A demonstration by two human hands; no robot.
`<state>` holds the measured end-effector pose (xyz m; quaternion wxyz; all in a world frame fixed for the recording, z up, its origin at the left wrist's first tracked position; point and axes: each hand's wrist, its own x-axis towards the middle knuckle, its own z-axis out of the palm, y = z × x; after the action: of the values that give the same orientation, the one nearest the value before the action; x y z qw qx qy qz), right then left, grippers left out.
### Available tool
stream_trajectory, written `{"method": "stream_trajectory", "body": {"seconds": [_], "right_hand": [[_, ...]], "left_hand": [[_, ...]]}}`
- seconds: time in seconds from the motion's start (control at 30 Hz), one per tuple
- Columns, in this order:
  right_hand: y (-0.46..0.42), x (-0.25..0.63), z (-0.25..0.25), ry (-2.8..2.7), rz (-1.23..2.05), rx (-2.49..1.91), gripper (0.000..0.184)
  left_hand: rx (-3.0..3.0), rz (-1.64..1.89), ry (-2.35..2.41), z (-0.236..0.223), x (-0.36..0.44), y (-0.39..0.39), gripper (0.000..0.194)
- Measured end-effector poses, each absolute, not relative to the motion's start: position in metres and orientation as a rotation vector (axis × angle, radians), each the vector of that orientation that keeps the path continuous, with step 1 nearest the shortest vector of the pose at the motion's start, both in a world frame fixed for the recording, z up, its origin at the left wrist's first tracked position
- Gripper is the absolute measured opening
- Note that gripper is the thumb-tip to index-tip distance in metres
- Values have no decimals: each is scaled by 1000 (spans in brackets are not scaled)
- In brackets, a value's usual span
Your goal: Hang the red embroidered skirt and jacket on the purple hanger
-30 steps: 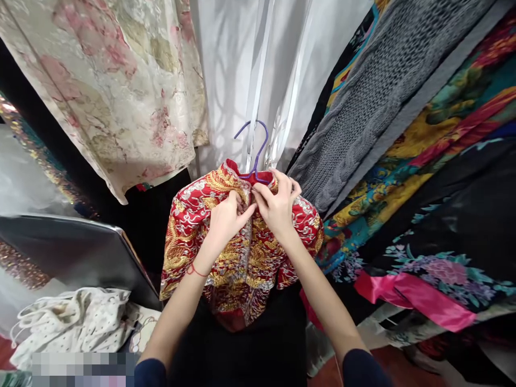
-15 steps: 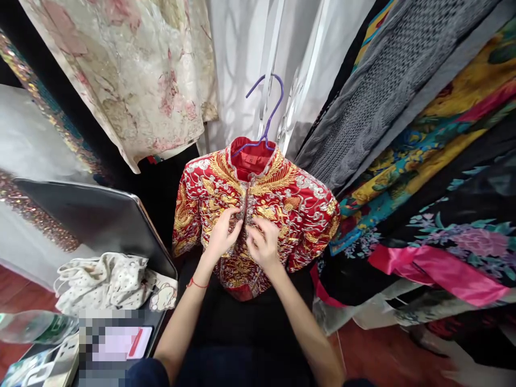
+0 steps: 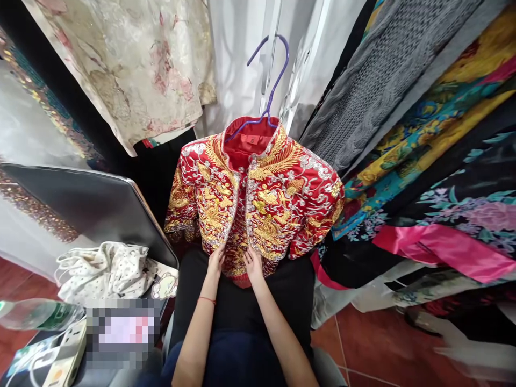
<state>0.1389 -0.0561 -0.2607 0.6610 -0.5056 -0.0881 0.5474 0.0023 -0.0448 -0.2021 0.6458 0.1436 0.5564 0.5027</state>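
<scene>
A red jacket (image 3: 268, 215) with gold and silver embroidery hangs over my lap on a purple hanger (image 3: 285, 64), its front parted down the middle. Inside the stand collar a small size tag (image 3: 250, 140) reads "S". My left hand (image 3: 216, 261) pinches the left front edge low down, near the hem. Opposite it, my right hand (image 3: 253, 263) has its fingers closed on the other front edge, a short gap away. The fingertips are partly hidden by the cloth.
To the left stand a dark laptop-like panel (image 3: 84, 209), a dotted white cloth (image 3: 105, 269), a plastic bottle (image 3: 38, 314), a power strip (image 3: 66, 349) and a blurred-out phone (image 3: 124, 330). A floral garment (image 3: 161, 70) hangs above; a grey knit (image 3: 387, 80) hangs at right.
Both hands have moved down the jacket front, from the upper chest to near the hem. The front edges have parted wider, and the jacket and hanger appear higher in view.
</scene>
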Motion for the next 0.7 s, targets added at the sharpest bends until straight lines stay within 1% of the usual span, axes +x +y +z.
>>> {"method": "stream_trajectory", "body": {"seconds": [0.1, 0.17, 0.3, 0.4, 0.47, 0.53, 0.63, 0.7], "right_hand": [[-62, 142, -265, -90, 1271, -1087, 42], [-66, 142, -266, -50, 1320, -1045, 41], [-74, 144, -263, -22, 1474, -992, 35], [-80, 147, -261, -40, 1588, -960, 33], [-84, 147, -260, -64, 1646, -945, 32], [-87, 143, -259, -91, 1676, -936, 30], [-88, 137, -257, -131, 1678, -921, 29], [-86, 133, -256, -162, 1660, -916, 27]], "left_hand": [[196, 1171, 1251, -215, -5, -37, 14], [135, 1183, 1227, -221, -11, -37, 6], [72, 1193, 1170, -224, -22, -35, 13], [84, 1154, 1095, -225, -24, -32, 27], [117, 1080, 1035, -224, -20, -33, 32], [158, 985, 990, -224, -14, -38, 28], [220, 866, 949, -223, -6, -47, 13], [256, 823, 927, -224, -3, -51, 9]]}}
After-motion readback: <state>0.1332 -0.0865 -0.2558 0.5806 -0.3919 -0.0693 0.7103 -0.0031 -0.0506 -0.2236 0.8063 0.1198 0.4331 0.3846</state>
